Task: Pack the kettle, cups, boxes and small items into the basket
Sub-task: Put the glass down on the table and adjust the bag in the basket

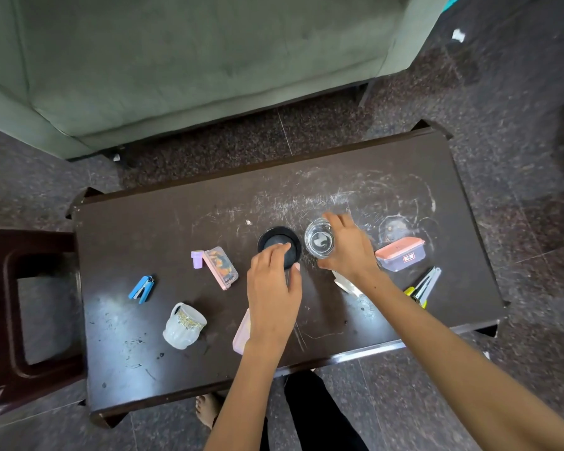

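Head view, looking down on a dark scratched table point(163, 242). My left hand point(274, 288) rests on a black round base point(279, 242) near the table's middle, fingers curved over its near rim and the thumb at its right edge; I cannot tell whether they actually grip it. My right hand point(347, 247) is curled round a clear glass cup point(319, 240) standing upright just right of the black base, fingers on its far side and thumb on its near side.

Right of that hand sits a clear box with a salmon lid point(401, 253), and near it, toward the right edge, a silver and yellow tool point(425, 286). A white item point(345, 283) lies partly hidden under my right wrist; what it is cannot be told. Left of the black base lies a pink-edged clear box point(220, 266) with a small lilac container point(197, 259) touching its left end. Further left is a blue stapler point(141, 289). Toward the near edge stands a white mug point(183, 325); a pink flat box point(242, 332) is partly covered by my left forearm.

A grey-green sofa point(176, 60) stands beyond the table.
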The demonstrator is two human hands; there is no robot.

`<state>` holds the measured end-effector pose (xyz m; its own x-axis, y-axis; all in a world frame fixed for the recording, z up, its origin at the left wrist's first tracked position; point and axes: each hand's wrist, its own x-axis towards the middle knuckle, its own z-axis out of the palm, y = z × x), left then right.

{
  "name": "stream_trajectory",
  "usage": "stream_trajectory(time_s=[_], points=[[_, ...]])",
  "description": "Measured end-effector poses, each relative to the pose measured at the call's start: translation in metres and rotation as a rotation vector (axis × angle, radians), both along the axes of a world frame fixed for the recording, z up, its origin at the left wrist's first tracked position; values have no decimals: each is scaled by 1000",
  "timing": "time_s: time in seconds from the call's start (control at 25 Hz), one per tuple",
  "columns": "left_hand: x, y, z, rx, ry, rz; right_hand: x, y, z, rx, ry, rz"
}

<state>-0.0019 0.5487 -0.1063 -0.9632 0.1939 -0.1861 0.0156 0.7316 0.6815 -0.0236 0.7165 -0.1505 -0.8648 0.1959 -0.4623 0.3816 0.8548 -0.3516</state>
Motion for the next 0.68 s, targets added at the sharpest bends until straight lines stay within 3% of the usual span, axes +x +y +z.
stream_trajectory(time_s=[0.68], points=[[8,-2,-4,3,-19,7,6,-4,-3,35,-23,29]])
